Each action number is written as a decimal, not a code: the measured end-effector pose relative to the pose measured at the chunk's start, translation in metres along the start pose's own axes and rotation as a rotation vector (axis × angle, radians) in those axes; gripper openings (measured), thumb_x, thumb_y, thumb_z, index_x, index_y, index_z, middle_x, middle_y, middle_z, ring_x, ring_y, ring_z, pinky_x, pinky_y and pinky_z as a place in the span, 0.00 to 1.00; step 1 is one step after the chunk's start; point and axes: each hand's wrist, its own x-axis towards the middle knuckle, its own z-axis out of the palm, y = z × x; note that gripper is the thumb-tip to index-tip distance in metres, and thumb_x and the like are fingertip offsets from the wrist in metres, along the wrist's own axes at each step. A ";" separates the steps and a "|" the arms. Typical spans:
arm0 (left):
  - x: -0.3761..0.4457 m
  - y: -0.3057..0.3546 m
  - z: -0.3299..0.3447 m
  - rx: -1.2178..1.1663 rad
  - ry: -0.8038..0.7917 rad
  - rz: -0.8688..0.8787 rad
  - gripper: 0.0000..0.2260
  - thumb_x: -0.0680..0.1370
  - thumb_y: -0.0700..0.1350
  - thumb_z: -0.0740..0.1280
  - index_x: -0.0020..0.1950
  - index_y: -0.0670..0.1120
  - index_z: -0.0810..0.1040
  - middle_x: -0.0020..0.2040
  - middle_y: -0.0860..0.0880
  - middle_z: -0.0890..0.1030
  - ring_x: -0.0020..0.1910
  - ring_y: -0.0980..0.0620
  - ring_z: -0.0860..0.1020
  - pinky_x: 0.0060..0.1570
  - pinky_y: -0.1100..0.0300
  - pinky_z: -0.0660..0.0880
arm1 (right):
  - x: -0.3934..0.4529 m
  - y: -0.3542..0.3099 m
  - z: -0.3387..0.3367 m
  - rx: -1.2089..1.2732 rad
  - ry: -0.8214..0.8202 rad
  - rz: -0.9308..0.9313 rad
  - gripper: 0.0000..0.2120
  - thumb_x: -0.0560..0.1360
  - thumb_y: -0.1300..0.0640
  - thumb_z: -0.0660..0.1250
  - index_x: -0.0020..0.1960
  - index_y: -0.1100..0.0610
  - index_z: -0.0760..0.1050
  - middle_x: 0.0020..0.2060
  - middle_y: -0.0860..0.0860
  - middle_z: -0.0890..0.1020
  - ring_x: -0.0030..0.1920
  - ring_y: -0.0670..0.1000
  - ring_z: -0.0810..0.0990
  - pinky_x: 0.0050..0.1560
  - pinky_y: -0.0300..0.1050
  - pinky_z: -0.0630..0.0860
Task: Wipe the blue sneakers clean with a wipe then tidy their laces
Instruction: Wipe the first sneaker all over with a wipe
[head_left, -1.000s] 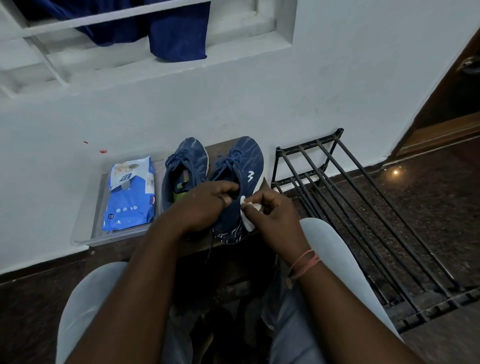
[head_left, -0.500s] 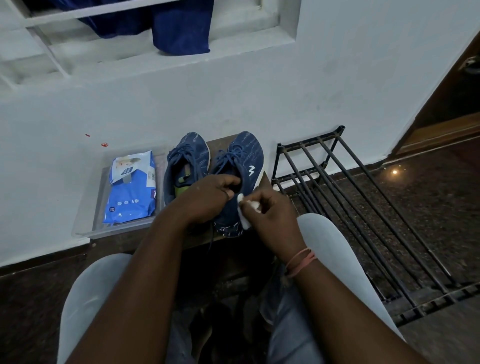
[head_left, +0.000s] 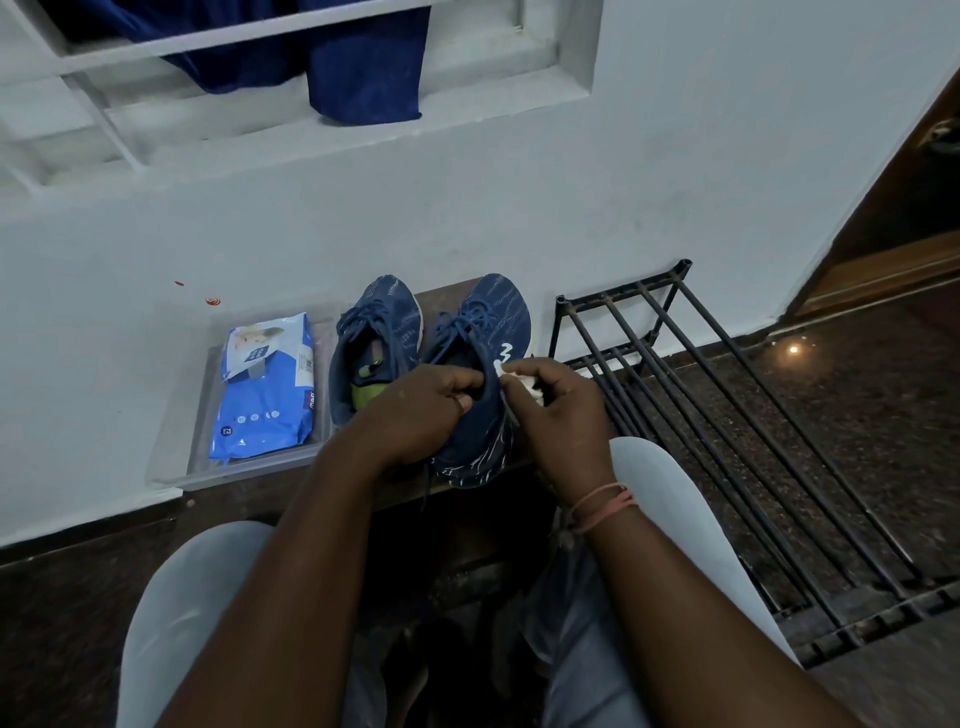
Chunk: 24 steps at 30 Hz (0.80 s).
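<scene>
Right hand (head_left: 563, 400) is curled around a crumpled white wipe (head_left: 524, 379), which is pressed against the outer collar of the right sneaker (head_left: 483, 395), just by the white logo. Compared with a second ago, the wipe is seen bunched tighter and shifted slightly up the shoe's side; less of it hangs free. Left hand (head_left: 421, 410) is closed on the collar edge of the same sneaker, thumb and fingers pinching it so the shoe is steadied. That grip is unchanged.

Both sneakers are stood side by side on a low brown ledge against the wall; the left sneaker (head_left: 376, 343) is untouched, laces loose. A lace end is seen trailing below the held shoe.

Wiping is judged still underway on this shoe; laces not yet tidied.

Wipes pack (head_left: 267, 384) lies in a clear tray (head_left: 176, 467) left of the shoes. A black metal rack (head_left: 727, 415) stands to the right.
</scene>
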 end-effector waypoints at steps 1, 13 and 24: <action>0.000 -0.001 0.000 0.001 0.001 -0.002 0.14 0.84 0.40 0.62 0.59 0.55 0.83 0.46 0.49 0.86 0.43 0.50 0.81 0.49 0.47 0.78 | -0.002 -0.002 0.000 -0.009 -0.041 -0.037 0.05 0.77 0.61 0.73 0.50 0.54 0.86 0.45 0.46 0.86 0.48 0.44 0.84 0.49 0.41 0.80; 0.002 -0.001 0.006 -0.037 -0.007 -0.016 0.13 0.84 0.45 0.62 0.64 0.58 0.80 0.55 0.51 0.85 0.52 0.48 0.82 0.58 0.42 0.79 | -0.007 -0.004 -0.004 -0.098 -0.187 -0.086 0.06 0.76 0.61 0.73 0.50 0.53 0.86 0.41 0.44 0.83 0.44 0.43 0.82 0.46 0.34 0.76; 0.009 0.021 -0.001 -0.050 -0.115 -0.161 0.09 0.82 0.48 0.65 0.60 0.52 0.82 0.55 0.47 0.84 0.53 0.46 0.83 0.59 0.42 0.80 | 0.015 0.005 -0.001 0.126 0.031 0.092 0.03 0.77 0.61 0.73 0.49 0.56 0.85 0.44 0.48 0.87 0.48 0.46 0.85 0.50 0.42 0.81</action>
